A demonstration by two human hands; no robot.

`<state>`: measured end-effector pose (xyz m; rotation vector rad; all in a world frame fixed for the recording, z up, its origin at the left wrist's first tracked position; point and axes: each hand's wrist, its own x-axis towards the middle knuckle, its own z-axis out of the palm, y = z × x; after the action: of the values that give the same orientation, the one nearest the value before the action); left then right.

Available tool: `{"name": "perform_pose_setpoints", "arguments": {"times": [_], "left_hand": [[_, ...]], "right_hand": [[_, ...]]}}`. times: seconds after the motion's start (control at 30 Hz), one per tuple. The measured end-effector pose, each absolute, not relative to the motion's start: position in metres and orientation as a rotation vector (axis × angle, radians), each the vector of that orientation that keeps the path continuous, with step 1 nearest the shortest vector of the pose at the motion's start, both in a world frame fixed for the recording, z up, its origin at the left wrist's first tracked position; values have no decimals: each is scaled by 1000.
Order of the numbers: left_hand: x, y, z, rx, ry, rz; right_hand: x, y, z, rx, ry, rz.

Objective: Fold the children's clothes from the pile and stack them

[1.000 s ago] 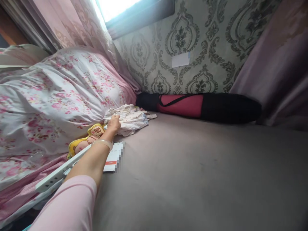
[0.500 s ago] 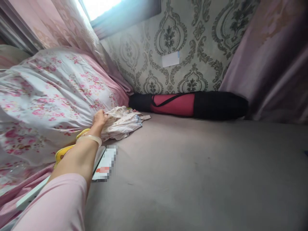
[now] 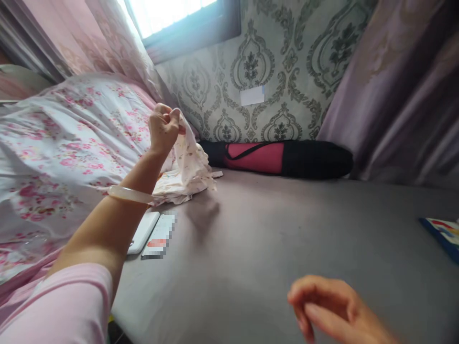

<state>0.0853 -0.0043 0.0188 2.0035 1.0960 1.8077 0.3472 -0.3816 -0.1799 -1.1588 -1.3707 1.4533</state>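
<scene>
A light, patterned cloth [image 3: 191,155] hangs from my left hand [image 3: 165,125], which pinches its upper edge above the far left of the grey surface. More light fabric [image 3: 168,187] lies in a pile just beneath it. A pale bangle [image 3: 131,194] circles my left forearm. At the lower right, my right hand [image 3: 328,303] hovers over the grey surface, slightly blurred, its fingers curved and the thumb apart from them, holding nothing.
A black and pink long bag [image 3: 260,157] lies along the wall. Two flat items, a white device [image 3: 144,231] and a partly pixelated one [image 3: 159,236], rest near my left forearm. Floral bedding [image 3: 82,143] is heaped at left; a blue-edged colourful item [image 3: 442,234] lies at far right.
My left hand has risen and moved right, lifting the cloth off the pile. My right hand has come into view at the lower right. The view has shifted, showing more of the blue-edged item.
</scene>
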Motion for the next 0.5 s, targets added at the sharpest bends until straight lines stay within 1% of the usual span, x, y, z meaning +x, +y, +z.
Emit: {"name": "perform_pose_setpoints", "arguments": {"times": [0.07,0.17,0.3,0.4,0.5], "left_hand": [[106,-21,24,1982,903,1803],[136,-48,26,1942,720,1760],[172,-81,15,1890,563,1641],[194,-97,-1,1872,488,1537],[213,-106,-22,1857,443,1459]], "right_hand": [[333,-362,-158,-1212,-1237,1285],[325,-337,-150,-1272,-1073,1140],[325,-314,-156,-1270,-1031,1208],[319,-304,-159,-1176,-1055,1246],[310,-297,-161,-1117,-967,1244]]}}
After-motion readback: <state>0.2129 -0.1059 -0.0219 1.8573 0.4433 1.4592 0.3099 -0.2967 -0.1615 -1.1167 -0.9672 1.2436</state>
